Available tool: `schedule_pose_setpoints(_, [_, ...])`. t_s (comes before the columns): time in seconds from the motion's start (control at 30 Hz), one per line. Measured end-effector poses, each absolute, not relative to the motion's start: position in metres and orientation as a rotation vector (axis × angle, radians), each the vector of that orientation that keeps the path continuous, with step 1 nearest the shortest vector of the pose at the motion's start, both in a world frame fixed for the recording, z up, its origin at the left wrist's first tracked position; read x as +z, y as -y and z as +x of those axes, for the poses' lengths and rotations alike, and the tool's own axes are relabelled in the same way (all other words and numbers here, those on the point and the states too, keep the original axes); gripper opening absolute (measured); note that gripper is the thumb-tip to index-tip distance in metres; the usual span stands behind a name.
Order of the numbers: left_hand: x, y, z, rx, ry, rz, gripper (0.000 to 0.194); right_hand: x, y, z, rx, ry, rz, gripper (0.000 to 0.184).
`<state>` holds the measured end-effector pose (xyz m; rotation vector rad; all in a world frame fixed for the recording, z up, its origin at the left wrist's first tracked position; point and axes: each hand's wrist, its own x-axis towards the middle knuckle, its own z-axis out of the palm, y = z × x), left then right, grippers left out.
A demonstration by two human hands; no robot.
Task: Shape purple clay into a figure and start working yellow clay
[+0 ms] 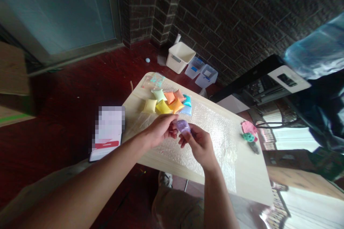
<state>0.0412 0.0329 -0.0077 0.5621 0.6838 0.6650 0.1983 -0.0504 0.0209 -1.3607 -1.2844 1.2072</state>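
Observation:
A small purple pillow-shaped packet is held above the table between my two hands. My left hand pinches its left edge with curled fingers. From the lower right, my right hand grips the same packet between thumb and fingers. Just beyond lie several similar packets in a cluster: pale green, pale yellow, bright yellow, orange, coral, teal and light blue. Under my hands a sheet of clear bubble wrap covers part of the table.
A clear bag with turquoise bits lies at the table's far corner. Pink and green lumps sit near the right edge. A white basket and two clear bins stand on the floor beyond. A phone-like screen is left of the table.

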Motion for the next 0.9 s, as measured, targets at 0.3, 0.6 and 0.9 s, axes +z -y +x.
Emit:
schedule_pose_setpoints(0.3, [-0.008,-0.033,0.028,0.734,-0.779,1.041,0.029,0.007,0.051,0.216,0.831,1.278,-1.624,0.025])
schedule_pose_setpoints(0.6, [-0.018,-0.033,0.032,0.73,-0.778,0.879,0.013,0.007,0.059,0.219,0.734,1.413,-1.608,0.032])
schedule_pose_setpoints(0.9, [-0.006,-0.023,0.032,1.078,-1.035,1.286,0.015,0.006,0.06,0.204,0.605,1.338,-1.711,0.028])
